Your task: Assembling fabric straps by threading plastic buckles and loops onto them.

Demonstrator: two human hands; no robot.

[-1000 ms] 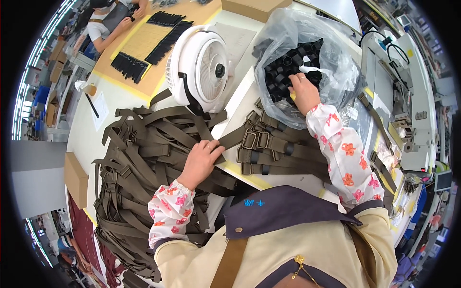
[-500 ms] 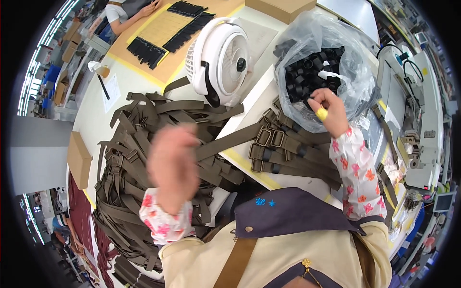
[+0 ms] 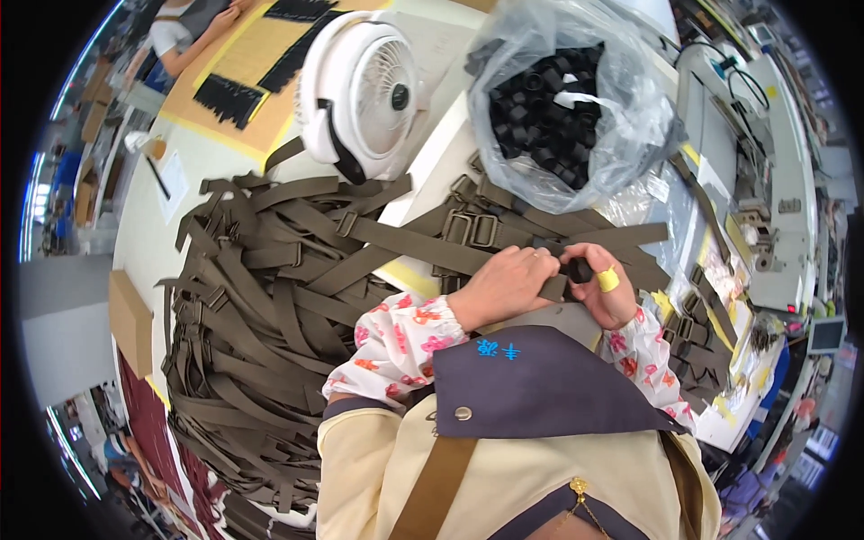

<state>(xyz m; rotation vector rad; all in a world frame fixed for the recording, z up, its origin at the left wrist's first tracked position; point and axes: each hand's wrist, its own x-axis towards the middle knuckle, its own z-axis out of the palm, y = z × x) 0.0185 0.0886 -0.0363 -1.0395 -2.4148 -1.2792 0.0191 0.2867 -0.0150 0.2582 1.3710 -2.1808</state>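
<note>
Fingers of the left hand (image 3: 506, 286), just right of the frame's centre, press together on an olive strap (image 3: 554, 288), close beside the black ring (image 3: 580, 269) pinched by the right hand (image 3: 608, 292) further right, where a loosened grip could let ring or strap slip.

Bright strip lights (image 3: 86, 54) run along the left, with a grey partition (image 3: 67, 315) beside the white worktable (image 3: 135, 238).
</note>
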